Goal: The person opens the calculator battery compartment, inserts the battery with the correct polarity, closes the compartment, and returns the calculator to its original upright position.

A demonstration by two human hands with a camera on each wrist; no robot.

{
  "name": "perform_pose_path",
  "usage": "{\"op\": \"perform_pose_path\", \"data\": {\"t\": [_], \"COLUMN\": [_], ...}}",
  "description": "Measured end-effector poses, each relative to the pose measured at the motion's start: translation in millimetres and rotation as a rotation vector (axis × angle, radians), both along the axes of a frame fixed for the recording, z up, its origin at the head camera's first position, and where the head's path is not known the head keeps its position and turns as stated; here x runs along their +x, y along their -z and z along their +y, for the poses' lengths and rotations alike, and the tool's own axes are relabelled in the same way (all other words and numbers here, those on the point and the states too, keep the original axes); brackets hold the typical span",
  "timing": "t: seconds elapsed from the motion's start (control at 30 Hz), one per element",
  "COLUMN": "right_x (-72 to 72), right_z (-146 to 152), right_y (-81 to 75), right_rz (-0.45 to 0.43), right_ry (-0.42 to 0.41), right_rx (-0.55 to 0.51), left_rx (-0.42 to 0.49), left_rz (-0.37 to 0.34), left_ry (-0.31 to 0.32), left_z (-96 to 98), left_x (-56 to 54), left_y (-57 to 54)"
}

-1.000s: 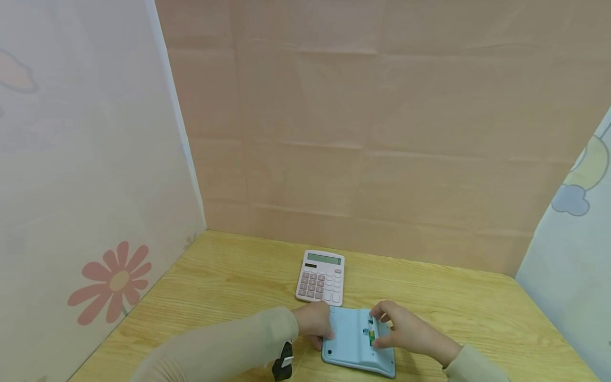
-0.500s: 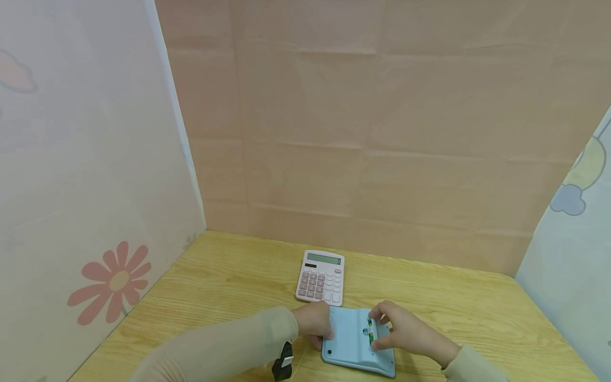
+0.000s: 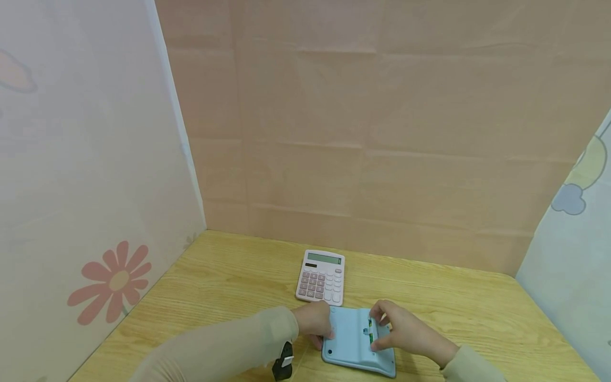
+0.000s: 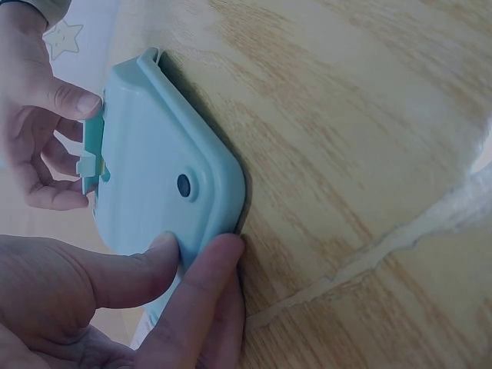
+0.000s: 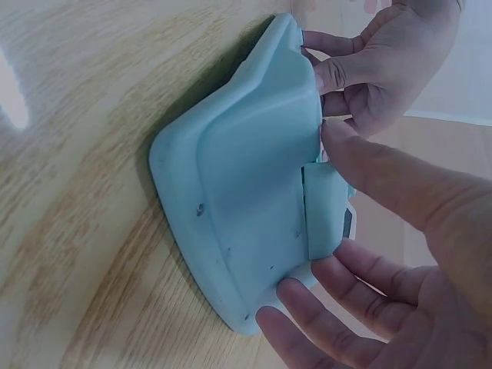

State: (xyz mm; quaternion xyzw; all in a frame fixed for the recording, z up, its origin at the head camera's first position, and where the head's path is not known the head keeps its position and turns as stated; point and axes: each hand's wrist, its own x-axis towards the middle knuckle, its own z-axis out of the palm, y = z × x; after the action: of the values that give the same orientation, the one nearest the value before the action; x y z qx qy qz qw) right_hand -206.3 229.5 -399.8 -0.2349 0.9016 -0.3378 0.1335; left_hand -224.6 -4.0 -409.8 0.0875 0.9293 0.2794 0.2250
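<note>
A light blue calculator [image 3: 346, 337] lies face down on the wooden table, its back and battery slot toward me. My left hand [image 3: 314, 321] grips its left edge, thumb on the back and fingers round the side, as the left wrist view shows. My right hand [image 3: 406, 331] pinches the small blue battery cover [image 5: 324, 211] between thumb and fingertips. The cover stands tilted up at the slot, and a tab [image 4: 87, 164] sticks out from it in the left wrist view. A green and yellow battery [image 3: 371, 338] shows in the slot beside the cover, partly hidden.
A pink calculator [image 3: 321, 277] lies face up just behind the blue one, close to my left hand. The wooden table [image 3: 229, 276] reaches back to a brown papered wall [image 3: 363, 132]. Patterned white panels [image 3: 95, 159] stand at both sides.
The cover has tilted slightly at the slot, and the strip of battery in sight has become narrower. Both hands keep nearly the same places, and the blue calculator has stayed put.
</note>
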Motion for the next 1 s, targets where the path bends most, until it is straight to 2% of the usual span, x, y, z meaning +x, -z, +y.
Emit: {"op": "perform_pose_path", "data": {"t": [0.6,1.0], "right_x": [-4.9,-6.0], "right_z": [-6.6,-9.5], "right_y": [-1.8,-3.6], "right_rz": [0.048,0.026], "right_ry": [0.028,0.043], "right_rx": [0.073,0.083], "left_rx": [-0.002,-0.004], "left_rz": [-0.008,-0.002], "left_ry": [-0.005,0.002], "left_z": [2.0,1.7], "left_x": [-1.5,0.2], "left_y": [0.5,-1.1]}}
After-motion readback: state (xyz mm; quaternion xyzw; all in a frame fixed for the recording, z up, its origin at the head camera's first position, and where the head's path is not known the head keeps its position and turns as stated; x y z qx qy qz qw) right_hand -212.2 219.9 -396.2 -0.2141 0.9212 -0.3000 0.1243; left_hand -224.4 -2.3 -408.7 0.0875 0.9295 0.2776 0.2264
